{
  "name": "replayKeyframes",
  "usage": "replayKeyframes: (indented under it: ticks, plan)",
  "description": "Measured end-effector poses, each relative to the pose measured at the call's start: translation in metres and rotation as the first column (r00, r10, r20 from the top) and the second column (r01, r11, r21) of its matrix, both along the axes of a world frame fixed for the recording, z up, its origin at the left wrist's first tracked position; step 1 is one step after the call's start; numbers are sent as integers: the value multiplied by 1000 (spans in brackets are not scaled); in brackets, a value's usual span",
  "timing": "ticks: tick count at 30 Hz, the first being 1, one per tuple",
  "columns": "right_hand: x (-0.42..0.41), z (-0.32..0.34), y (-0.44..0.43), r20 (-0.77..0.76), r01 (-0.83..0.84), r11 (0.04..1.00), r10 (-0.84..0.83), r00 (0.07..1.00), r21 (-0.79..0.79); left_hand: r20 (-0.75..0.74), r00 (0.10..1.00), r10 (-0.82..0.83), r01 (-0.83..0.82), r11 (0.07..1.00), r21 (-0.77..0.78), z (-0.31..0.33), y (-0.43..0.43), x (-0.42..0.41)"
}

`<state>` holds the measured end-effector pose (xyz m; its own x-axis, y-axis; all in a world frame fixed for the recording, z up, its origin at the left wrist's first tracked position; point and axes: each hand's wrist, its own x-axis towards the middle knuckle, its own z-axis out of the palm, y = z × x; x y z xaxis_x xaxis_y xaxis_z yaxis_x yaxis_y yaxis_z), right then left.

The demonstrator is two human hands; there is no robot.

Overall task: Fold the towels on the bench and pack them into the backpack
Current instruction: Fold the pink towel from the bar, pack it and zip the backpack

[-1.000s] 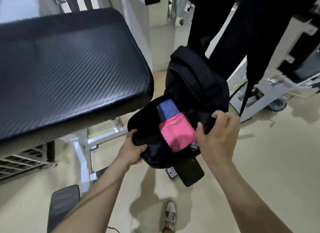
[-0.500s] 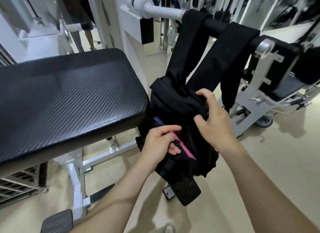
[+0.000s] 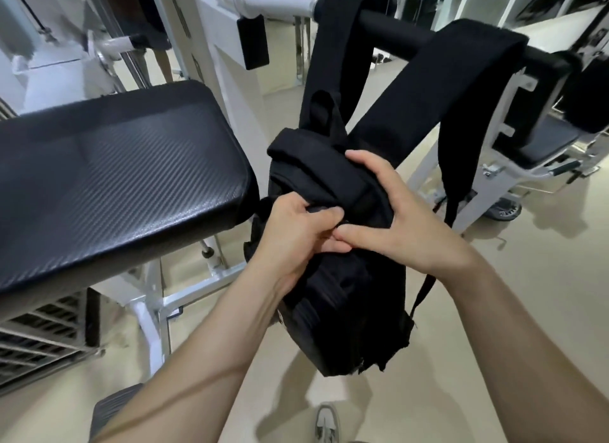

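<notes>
Two hands meet: my left hand clenches backpack fabric, my right hand at its 3 o'clock grasps the top. I see the backpack hang from a bar, bench at 9 o'clock.

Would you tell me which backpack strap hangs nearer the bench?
The strap hanging beside the white bar, closest to the bench; the other strap crosses black padding farther away.

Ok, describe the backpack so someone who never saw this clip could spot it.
Start at the wide black bench on the left; right of it, a padded bar crosses the top of the view. The backpack hangs from that bar by two broad straps, with the left hand and right hand gripping its top. Unlike the firm bench and bar, it is soft, crumpled fabric.
</notes>
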<state>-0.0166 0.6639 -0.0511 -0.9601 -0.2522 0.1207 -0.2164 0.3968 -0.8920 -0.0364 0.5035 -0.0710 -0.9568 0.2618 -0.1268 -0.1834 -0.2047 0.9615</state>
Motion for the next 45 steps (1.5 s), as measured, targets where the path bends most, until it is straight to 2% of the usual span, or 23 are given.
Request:
replayKeyframes:
  ticks: [3, 5, 8, 10, 12, 13, 15, 16, 17, 18, 20, 22, 24, 28, 31, 33, 35, 37, 38, 40, 41, 43, 45]
  plan:
    - [11, -2, 13, 20, -29, 982, 25, 999, 187, -77, 997, -28, 23, 997, -69, 6, 12, 12]
    - [22, -9, 14, -95, 111, 963, -90, 991, 246, -107, 993, -54, 39, 990, -135, 10, 25, 21]
    - [33, -11, 19, -295, 373, 914, -315, 902, 163, -163, 979, -119, 97, 986, -136, 22, 46, 28]
    - [33, -2, 29, -331, 394, 909, -332, 883, 139, -207, 949, -239, 195, 957, -213, 36, 44, 30]
    - [33, 10, 35, -318, 356, 926, -303, 899, 125, -272, 907, -320, 201, 900, -388, 48, 23, 33]
    - [36, 16, 37, -317, 332, 937, -283, 905, 111, -325, 907, -269, 101, 886, -452, 49, 9, 33]
    - [44, 26, 38, -328, 296, 951, -254, 910, 85, -424, 905, 37, -243, 863, -443, 35, -20, 30]
    - [51, 32, 38, -336, 281, 957, -242, 910, 74, -418, 887, 195, -377, 830, -411, 22, -32, 29]
    - [59, 39, 40, -344, 268, 962, -232, 910, 59, -375, 883, 281, -430, 806, -408, 10, -40, 31]
    - [69, 47, 42, -351, 252, 967, -222, 910, 41, -322, 900, 295, -414, 811, -414, 1, -43, 38]
    - [88, 63, 51, -368, 208, 978, -197, 909, -10, -230, 954, 190, -266, 892, -365, -15, -42, 49]
    - [109, 78, 60, -405, 182, 981, -196, 893, -74, -213, 972, 102, -159, 950, -270, -17, -34, 57]
    - [126, 88, 69, -440, 190, 973, -228, 869, -128, -239, 968, 81, -143, 957, -251, -6, -28, 63]
    - [136, 70, 94, -445, 418, 893, -447, 775, -169, -362, 932, 12, -165, 904, -394, 10, -12, 92]
    - [132, 40, 104, -437, 568, 815, -555, 708, -115, -434, 901, -4, -190, 896, -402, 21, 3, 126]
    - [133, 23, 106, -421, 606, 785, -595, 685, -124, -395, 918, -41, -124, 914, -385, 27, 7, 149]
    - [135, 17, 106, -422, 594, 779, -616, 666, -200, -322, 946, -39, -72, 942, -327, 25, 2, 166]
    - [137, 19, 105, -441, 523, 815, -577, 688, -250, -233, 971, 56, -134, 933, -334, 5, -7, 187]
    - [137, 21, 102, -459, 467, 847, -530, 713, -254, -175, 972, 160, -215, 904, -369, -14, -10, 197]
    - [139, 23, 92, -497, 329, 923, -386, 777, -202, -30, 911, 412, -383, 813, -439, -63, -11, 213]
    - [141, 23, 85, -503, 264, 951, -309, 807, -161, 73, 870, 488, -411, 798, -440, -85, -9, 219]
    - [146, 21, 74, -502, 152, 982, -189, 844, -114, 286, 806, 518, -415, 840, -350, -119, -2, 219]
    - [147, 19, 72, -495, 64, 992, -108, 862, -105, 352, 756, 552, -447, 828, -339, -135, 6, 213]
